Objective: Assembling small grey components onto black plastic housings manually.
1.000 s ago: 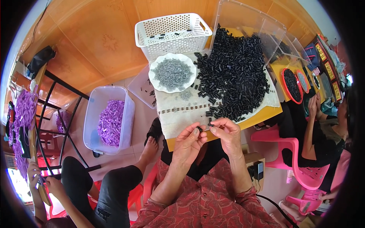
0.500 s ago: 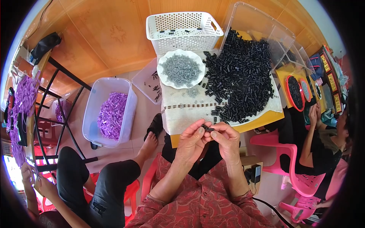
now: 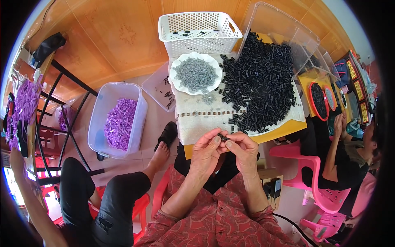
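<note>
A small black plastic piece (image 3: 223, 138) is pinched between my two hands at the table's near edge. My left hand (image 3: 208, 149) holds its left end between thumb and fingers. The fingertips of my right hand (image 3: 242, 149) close on its other end; my fingers hide much of it. Just beyond lies a large heap of similar short black pieces (image 3: 263, 82), spread over a light cloth (image 3: 197, 123). To its left, a white scalloped plate (image 3: 179, 89) holds a mound of small clear-grey pieces (image 3: 196, 75), a few of which lie loose on the cloth below.
A white perforated basket (image 3: 177, 46) with a few black pieces stands at the back. Behind the heap leans a clear plastic bin (image 3: 284, 20). On the left floor sits a translucent tub (image 3: 94, 127) of purple pieces (image 3: 120, 125). Seated people flank me; a pink chair (image 3: 314, 164) stands right.
My hands stay together on the black piece, with only a slight shift of the fingers. At the left, the other person's arm has reached forward toward the purple strips.
</note>
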`<state>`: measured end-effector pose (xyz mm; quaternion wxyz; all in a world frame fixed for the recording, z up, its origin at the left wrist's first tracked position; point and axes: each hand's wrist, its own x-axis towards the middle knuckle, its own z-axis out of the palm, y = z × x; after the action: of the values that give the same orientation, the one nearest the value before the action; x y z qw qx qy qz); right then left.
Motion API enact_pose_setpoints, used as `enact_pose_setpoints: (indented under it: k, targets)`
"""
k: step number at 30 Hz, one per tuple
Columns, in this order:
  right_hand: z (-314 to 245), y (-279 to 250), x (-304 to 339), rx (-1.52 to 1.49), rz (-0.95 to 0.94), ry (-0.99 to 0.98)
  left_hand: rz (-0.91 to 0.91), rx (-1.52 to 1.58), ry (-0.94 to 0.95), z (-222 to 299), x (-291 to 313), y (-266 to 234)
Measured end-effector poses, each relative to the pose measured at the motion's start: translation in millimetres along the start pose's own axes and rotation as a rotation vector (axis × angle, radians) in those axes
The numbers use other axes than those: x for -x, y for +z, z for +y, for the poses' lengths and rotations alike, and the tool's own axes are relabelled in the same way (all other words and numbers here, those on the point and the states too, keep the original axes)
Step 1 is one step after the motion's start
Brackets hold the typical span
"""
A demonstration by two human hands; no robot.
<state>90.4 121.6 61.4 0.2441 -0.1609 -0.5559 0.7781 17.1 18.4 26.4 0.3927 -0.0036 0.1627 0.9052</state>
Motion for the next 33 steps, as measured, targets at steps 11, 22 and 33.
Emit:
enact_pose_setpoints:
  k: [11,22,33]
  targets:
    - [3.3,3.2,3.8,0.097,0.033,-0.029,0.019,-0.026,0.025,1.0,0.6,2.5]
    - [5.4,10.8,8.7,0.244,0.085,-0.155,0.002,-0.034,0.035,1.4,1.4,0.6]
    - [6.8,23.6,11.1,0.313,0.159,-0.246,-0.01,-0.012,0.043,3.4,2.8,4.3]
